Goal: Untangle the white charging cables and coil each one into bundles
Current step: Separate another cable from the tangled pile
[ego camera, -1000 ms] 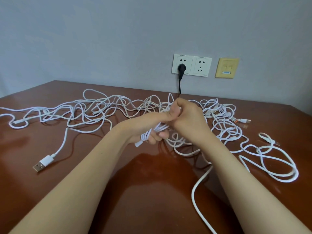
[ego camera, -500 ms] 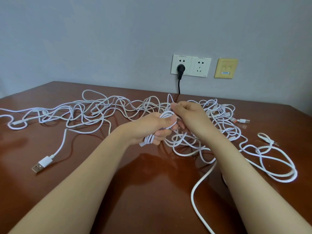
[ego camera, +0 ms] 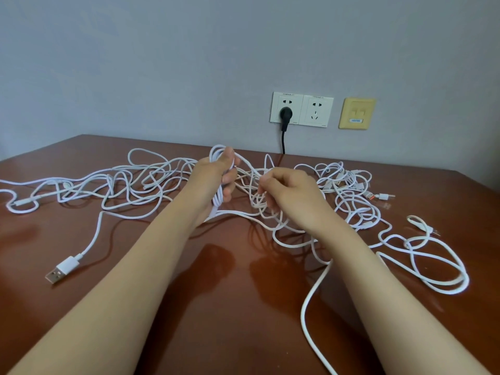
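No legible text or labels.

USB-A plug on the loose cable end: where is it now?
Head view: the USB-A plug lies on the table at near left, left of the left forearm, not touching it.

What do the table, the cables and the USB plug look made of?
Table: reddish-brown wood or veneer, glossy lacquer with mirror-like reflections. Cables: white, matte, flexible sheath, likely rubbery plastic. USB plug: white plastic shell, bare metal tip.
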`<state>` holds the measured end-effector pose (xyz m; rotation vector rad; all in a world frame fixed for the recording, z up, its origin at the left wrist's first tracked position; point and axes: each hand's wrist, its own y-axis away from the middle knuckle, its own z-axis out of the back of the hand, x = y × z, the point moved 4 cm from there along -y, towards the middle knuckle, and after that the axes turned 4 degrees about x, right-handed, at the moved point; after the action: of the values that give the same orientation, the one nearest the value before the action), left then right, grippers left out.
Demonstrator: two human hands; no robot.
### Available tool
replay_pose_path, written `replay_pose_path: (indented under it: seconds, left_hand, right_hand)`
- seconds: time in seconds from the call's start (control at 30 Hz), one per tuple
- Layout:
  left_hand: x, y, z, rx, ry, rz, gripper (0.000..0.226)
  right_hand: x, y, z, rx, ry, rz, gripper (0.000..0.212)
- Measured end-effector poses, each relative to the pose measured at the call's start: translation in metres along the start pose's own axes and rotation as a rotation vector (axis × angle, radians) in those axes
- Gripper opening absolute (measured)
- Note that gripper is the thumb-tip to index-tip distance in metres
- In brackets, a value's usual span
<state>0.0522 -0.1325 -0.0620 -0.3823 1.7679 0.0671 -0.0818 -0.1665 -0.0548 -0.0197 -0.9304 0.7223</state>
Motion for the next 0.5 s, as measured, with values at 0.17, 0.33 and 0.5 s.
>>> replay_pose_path:
  seconds: [0.17,0.33,0.5]
  left_hand:
    - [0.005,-0.003,-0.002,-0.063,-0.049,-0.025,0.032]
    - [0.006,0.000,-0.014,0.013,-0.235,-0.088,0.026]
    - [0.003,0.004,-0.018,0.014,-0.295,-0.121,0.031]
  right_hand:
    - [0.006,0.003,-0.006,-0.059,0.181,0.082,0.029]
    - [0.008,0.004,-0.013,-0.053,0.229,0.142,0.028]
    - [0.006,0.003,-0.014,-0.016,0.235,0.128,0.026]
